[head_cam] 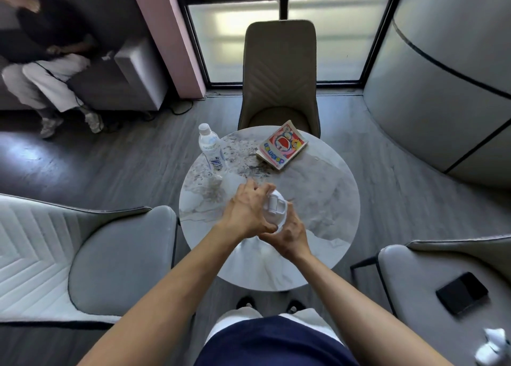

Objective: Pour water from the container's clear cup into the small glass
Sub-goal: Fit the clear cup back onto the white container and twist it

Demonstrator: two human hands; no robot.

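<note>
Over the round desk [318, 199], near the water bottle [210, 147], my left hand [247, 212] curls over the white container [275, 209] while my right hand [290, 234] grips its lower side.

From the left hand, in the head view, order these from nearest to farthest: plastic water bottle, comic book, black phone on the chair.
1. Clear plastic water bottle, just beyond the left hand.
2. Colourful comic book, far side of the table.
3. Black phone, on the right chair.
</note>
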